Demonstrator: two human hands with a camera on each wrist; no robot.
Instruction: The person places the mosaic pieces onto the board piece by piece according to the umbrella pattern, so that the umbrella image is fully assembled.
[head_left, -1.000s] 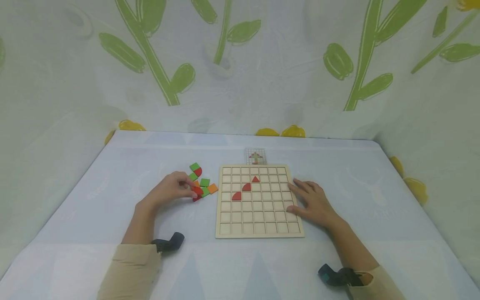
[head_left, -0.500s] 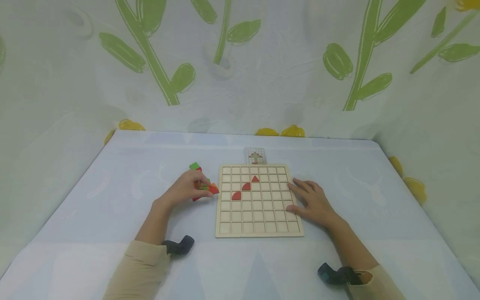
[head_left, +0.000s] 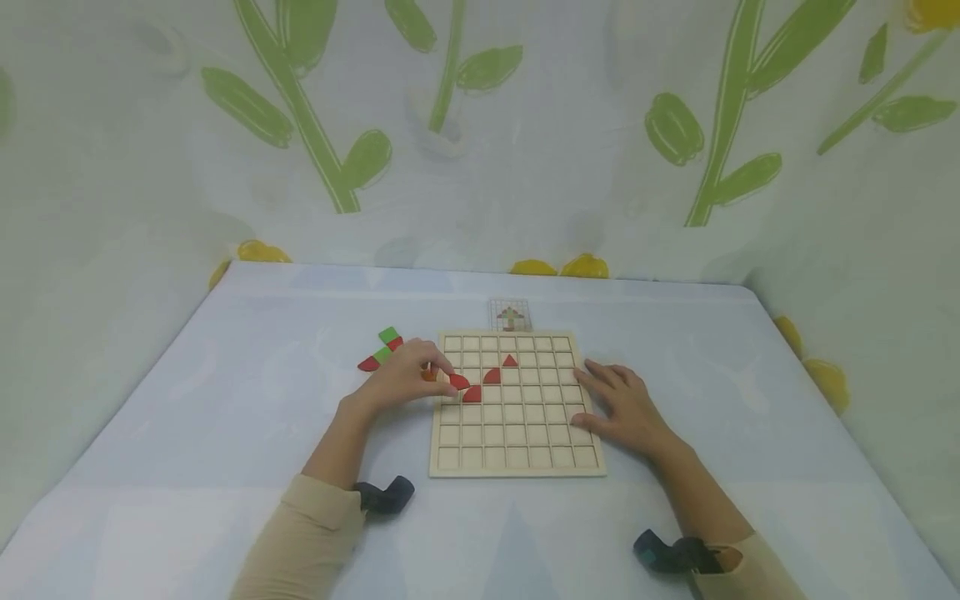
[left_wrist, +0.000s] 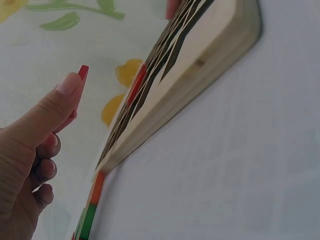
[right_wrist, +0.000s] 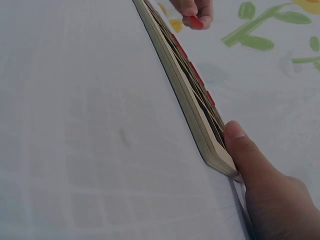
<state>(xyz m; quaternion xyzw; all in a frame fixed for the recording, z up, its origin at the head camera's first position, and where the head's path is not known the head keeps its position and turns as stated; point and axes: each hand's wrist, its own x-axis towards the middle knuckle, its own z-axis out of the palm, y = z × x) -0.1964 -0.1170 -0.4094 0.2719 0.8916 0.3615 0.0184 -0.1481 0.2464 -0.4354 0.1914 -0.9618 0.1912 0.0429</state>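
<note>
My left hand (head_left: 405, 375) pinches a red quarter-round tile (head_left: 459, 382) between thumb and fingers, over the left part of the wooden grid board (head_left: 517, 435). In the left wrist view the red tile (left_wrist: 76, 100) shows edge-on behind the thumb, raised above the board (left_wrist: 200, 65). Two red quarter-round tiles (head_left: 492, 377) and a red triangle tile (head_left: 510, 361) lie in the board's cells, on a rising diagonal. My right hand (head_left: 622, 408) rests with spread fingers on the board's right edge; its thumb (right_wrist: 245, 150) touches the frame in the right wrist view.
Left of the board lie loose tiles, green (head_left: 388, 335), red (head_left: 368, 364) and orange, partly hidden by the left hand. A small pattern card (head_left: 509, 315) with a gridded picture lies at the board's far edge. A patterned wall (head_left: 570, 167) stands behind the table.
My left hand has moved right, carrying a red quarter-round tile from the loose tiles to over the board's left side. A red tile now shows left of the pile. The right hand stays put.
</note>
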